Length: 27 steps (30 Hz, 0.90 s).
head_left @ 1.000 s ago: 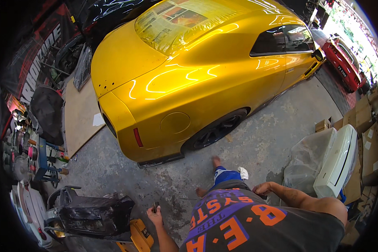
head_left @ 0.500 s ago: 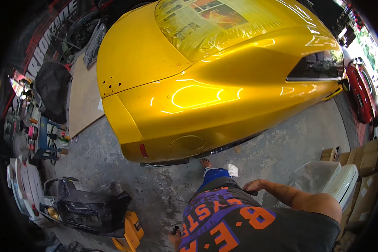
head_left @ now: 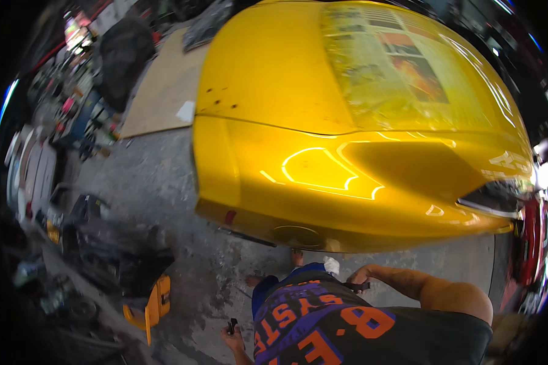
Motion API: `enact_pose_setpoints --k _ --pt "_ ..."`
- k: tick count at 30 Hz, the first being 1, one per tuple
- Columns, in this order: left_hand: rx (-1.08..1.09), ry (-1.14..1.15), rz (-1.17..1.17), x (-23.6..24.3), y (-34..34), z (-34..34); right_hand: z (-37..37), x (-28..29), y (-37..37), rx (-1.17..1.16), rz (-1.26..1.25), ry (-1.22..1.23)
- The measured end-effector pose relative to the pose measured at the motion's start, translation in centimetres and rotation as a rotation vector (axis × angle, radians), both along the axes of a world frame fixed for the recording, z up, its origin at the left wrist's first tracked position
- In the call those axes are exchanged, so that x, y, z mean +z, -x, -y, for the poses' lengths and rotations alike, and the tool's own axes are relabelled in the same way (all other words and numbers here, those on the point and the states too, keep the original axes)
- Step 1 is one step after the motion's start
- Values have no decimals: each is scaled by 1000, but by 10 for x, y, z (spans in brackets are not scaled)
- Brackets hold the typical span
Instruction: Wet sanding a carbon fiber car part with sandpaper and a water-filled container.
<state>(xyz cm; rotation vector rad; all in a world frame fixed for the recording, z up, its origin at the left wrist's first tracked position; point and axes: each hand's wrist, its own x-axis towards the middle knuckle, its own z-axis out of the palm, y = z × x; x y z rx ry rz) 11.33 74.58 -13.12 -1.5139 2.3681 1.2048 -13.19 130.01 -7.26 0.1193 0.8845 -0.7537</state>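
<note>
My left hand (head_left: 232,342) is down at the lower edge, left of my shirt, its fingers closed on a small black object (head_left: 232,326) too small to name. At my right side my right hand (head_left: 360,275) is closed on a short dark, flat strap-like piece (head_left: 355,286) beside the shirt hem. Near that hand a bunched white cloth (head_left: 331,265) shows at my hip. The glossy yellow car (head_left: 256,164) stands just ahead of my feet, touched by neither hand. Its window is covered with clear film and printed paper (head_left: 402,67).
A black bumper (head_left: 109,249) and a yellow part (head_left: 158,300) lie on the concrete floor (head_left: 195,277) at my left. Beyond are a wooden board (head_left: 164,91), white panels (head_left: 36,173) and a cluttered rack. A red car (head_left: 531,240) is at the far right.
My view has swung, so the yellow car appears further right. My left hand has moved outward from the shirt with the small black object. My right hand stays by my waist.
</note>
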Motion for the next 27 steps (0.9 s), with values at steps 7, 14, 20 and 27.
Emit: enact_pose_setpoints --k 7,14,20,27 --pt "61 -86 181 -11 -54 7 29 5 33 251 -369 -4" --pt "-48 208 -17 10 -19 101 106 -22 51 284 -1127 -95" --pt "69 39 -186 14 -26 223 241 -27 75 315 -1189 -28" --pt "463 -91 -307 -13 -90 329 365 5 136 186 -1216 48"
